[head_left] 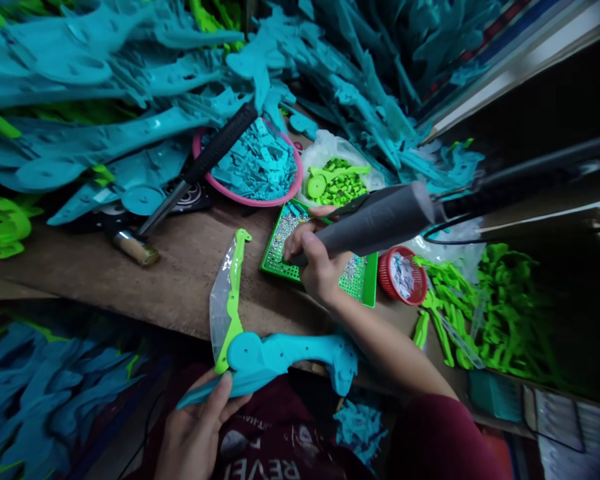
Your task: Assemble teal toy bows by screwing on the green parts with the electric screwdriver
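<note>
My left hand (pixel 200 413), at the lower middle, is closed round the left end of a blue moulded plastic part (pixel 300 350). A green plastic strip with a clear blade (pixel 230 300) sticks up from that part's round end. My right hand (pixel 323 267) is wrapped round a grey power screwdriver (pixel 375 220), whose cord runs off to the right. It is over a green perforated tray (pixel 367 287) of small metal screws (pixel 290 230). The screwdriver's tip is hidden by the fingers.
A hammer (pixel 180 193) leans left of a pink basin (pixel 260 200) of small blue pieces. Green pieces fill a plastic bag (pixel 337 180). A red basket (pixel 403 273) stands right of the tray, beside loose green parts (pixel 510 313). Blue parts (pixel 105 87) are heaped behind.
</note>
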A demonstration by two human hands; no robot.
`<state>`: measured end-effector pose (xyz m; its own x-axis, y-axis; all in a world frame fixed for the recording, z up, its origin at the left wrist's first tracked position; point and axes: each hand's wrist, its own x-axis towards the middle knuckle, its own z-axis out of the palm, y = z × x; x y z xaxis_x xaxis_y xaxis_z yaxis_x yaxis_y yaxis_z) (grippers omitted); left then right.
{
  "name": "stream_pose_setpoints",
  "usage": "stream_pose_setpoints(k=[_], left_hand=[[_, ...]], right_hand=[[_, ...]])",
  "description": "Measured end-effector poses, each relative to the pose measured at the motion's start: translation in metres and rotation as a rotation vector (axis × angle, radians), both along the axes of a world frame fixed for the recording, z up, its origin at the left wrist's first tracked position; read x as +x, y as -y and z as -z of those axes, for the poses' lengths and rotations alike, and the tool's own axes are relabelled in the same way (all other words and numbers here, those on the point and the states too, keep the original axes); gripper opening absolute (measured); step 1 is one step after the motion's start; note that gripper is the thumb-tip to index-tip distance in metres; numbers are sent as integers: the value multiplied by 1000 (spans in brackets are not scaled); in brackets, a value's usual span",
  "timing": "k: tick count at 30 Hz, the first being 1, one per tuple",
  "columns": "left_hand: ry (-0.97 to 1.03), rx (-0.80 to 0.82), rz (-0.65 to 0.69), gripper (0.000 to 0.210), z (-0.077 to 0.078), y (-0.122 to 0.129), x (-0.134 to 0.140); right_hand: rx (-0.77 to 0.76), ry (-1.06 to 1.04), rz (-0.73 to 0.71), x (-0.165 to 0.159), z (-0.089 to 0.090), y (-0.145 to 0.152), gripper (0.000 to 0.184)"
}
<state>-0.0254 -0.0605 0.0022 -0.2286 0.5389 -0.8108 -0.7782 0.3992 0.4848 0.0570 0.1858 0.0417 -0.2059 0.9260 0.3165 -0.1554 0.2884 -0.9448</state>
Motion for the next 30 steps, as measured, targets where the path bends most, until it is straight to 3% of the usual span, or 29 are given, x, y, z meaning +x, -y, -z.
stream_pose_setpoints(k=[6, 14, 18, 21, 24, 26, 30], left_hand=[[26, -21, 22, 56, 4, 3, -2], [6, 15, 33, 52, 5, 6, 0], [-26, 4, 37, 47, 0, 5, 1], [-46, -49, 37, 45, -1, 4, 0], [-42, -51, 26, 43, 0, 4, 0], [4, -41, 29, 46, 0, 4, 0], [40, -28, 36, 50, -2, 3, 1]], right_hand=[[12, -62, -34, -1, 4, 2, 37], [-25, -20, -20, -5, 11, 0, 38], [17, -32, 33, 0, -6, 2, 40], [76, -58, 95, 25, -40, 24, 28], [90, -6, 35, 58, -68, 63, 22], [66, 45, -13, 75, -71, 89, 26], [54, 12, -16, 84, -51, 115, 40]])
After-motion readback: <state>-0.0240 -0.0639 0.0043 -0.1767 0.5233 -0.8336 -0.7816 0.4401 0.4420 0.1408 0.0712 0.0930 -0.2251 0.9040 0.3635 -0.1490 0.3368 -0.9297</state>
